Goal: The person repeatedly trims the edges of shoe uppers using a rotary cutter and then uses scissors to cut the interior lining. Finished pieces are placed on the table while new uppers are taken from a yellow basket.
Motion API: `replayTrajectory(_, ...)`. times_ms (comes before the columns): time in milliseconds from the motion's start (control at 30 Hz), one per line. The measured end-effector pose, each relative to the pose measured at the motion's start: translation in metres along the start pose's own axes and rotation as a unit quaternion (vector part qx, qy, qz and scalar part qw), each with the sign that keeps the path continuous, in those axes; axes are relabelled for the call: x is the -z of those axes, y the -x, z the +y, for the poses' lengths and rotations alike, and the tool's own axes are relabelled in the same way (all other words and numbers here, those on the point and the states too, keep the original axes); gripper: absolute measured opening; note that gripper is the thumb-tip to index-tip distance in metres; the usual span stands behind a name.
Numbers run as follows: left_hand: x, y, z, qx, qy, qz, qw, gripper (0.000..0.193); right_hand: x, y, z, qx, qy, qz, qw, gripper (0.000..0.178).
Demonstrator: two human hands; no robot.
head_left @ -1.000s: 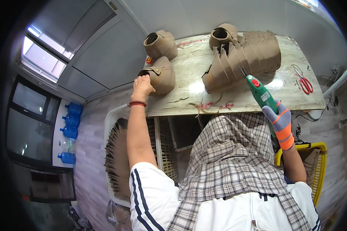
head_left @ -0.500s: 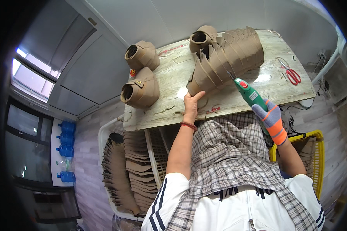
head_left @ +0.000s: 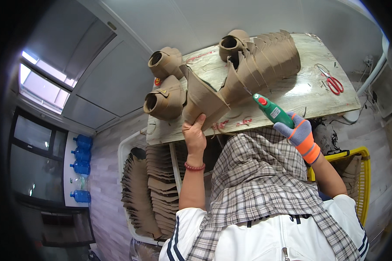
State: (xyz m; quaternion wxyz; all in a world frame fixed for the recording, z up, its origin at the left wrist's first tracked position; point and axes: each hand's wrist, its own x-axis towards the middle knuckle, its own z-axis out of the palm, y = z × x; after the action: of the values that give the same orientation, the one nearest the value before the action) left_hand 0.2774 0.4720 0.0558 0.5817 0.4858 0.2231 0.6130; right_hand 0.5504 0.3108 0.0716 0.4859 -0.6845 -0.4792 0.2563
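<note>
My bare left hand (head_left: 194, 135) grips the lower edge of a brown shoe upper (head_left: 206, 101), thumb on its face. The piece is tilted and stands away from most of a long row of nested brown uppers (head_left: 268, 61) lying on the table; its right corner meets the row's near end or overlaps it, I cannot tell which. My right hand (head_left: 297, 134), in a grey and orange glove, is wrapped round a green handheld tool (head_left: 273, 112) with a red button. The tool's thin tip points at the front end of the row; whether it touches is unclear.
Red-handled scissors (head_left: 334, 83) lie on the pale wooden table (head_left: 331, 104) at the right. Formed brown uppers (head_left: 164, 102) stand at its left and back edges. Below are a white basket (head_left: 125, 152) of stacked pieces and a yellow basket (head_left: 365, 182).
My left hand has moved left, drawing one upper away from the near end of the row. The green tool has shifted slightly left in my right hand.
</note>
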Motion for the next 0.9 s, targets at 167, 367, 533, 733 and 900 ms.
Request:
replayTrajectory(167, -0.007, 0.013, 0.023, -0.024, 0.069, -0.033, 0.997, 0.033, -0.017, 0.009, -0.031, 0.087, -0.046, -0.034, 0.995, 0.054)
replayTrajectory(367, -0.023, 0.019, 0.008, 0.005, 0.099, -0.040, 0.994, 0.032, -0.022, 0.013, -0.038, 0.091, -0.089, -0.025, 0.991, 0.054)
replayTrajectory(533, -0.041, 0.030, -0.009, -0.020, 0.016, -0.033, 0.999, 0.023, -0.015, 0.010, -0.045, 0.100, -0.038, 0.008, 0.994, 0.052)
replayTrajectory(733, -0.043, 0.027, -0.007, -0.006, 0.062, -0.006, 0.998, 0.022, -0.003, 0.016, -0.030, 0.101, -0.021, -0.001, 0.995, 0.052)
replayTrajectory(900, -0.046, 0.025, -0.008, -0.005, 0.039, -0.002, 0.999, 0.019, -0.009, 0.016, -0.028, 0.105, -0.068, -0.016, 0.992, 0.052)
